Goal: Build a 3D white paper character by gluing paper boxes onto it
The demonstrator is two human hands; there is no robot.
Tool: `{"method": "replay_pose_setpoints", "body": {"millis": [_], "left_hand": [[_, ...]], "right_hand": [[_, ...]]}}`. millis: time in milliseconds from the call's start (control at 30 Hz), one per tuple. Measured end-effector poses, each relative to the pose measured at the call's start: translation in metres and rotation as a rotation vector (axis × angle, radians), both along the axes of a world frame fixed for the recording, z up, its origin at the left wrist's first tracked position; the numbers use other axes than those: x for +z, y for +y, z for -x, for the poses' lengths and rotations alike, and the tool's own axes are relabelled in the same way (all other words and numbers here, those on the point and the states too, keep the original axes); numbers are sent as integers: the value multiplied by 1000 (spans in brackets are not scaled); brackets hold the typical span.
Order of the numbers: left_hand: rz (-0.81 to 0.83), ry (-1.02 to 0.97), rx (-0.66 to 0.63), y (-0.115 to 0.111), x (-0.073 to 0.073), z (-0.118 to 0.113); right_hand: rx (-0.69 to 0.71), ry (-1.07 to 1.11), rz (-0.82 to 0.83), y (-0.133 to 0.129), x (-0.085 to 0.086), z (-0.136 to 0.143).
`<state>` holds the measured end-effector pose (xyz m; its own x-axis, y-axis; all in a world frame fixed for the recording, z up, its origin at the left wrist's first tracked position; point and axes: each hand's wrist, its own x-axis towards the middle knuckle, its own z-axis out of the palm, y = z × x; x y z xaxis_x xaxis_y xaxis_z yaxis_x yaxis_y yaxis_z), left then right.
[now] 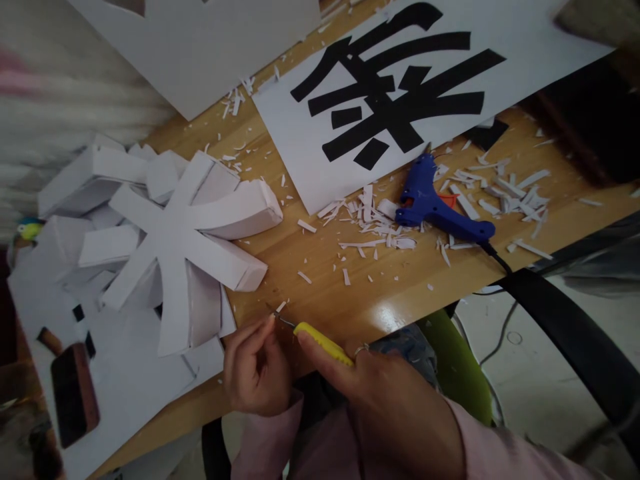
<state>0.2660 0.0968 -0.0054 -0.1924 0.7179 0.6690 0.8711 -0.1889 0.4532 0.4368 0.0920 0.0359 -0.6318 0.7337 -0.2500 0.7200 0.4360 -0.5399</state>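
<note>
My right hand (pixel 380 380) is closed round the yellow handle of a slim craft knife (pixel 325 343), whose thin metal end points up and left. At that end, my left hand (pixel 257 367) is closed in a pinch, thumb and finger touching the metal. A small white paper scrap (pixel 281 307) lies against the tip. Whether the left fingers hold anything more is hidden. Left of the hands, a large white three-dimensional paper character (pixel 173 233) rests on other white pieces.
A blue glue gun (pixel 425 200) lies among paper scraps (pixel 520 193) on the wooden table (pixel 310 260). Behind it is a sheet (pixel 280 127) printed with a black character. A phone (pixel 75 393) lies at lower left. A black chair arm (pixel 565 340) stands at right.
</note>
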Motion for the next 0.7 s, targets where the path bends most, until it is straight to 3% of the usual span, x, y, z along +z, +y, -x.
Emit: {"method": "replay_pose_setpoints", "body": {"millis": [300,533,700], "left_hand": [[18,43,9,1,5,-1],[105,32,-31,2,2,1],[128,-206,107,3,-4,5]], "right_hand": [[10,-32,-19,2,-2,3],[32,-178,115,8,3,8],[24,-190,186,9,5,7]]}}
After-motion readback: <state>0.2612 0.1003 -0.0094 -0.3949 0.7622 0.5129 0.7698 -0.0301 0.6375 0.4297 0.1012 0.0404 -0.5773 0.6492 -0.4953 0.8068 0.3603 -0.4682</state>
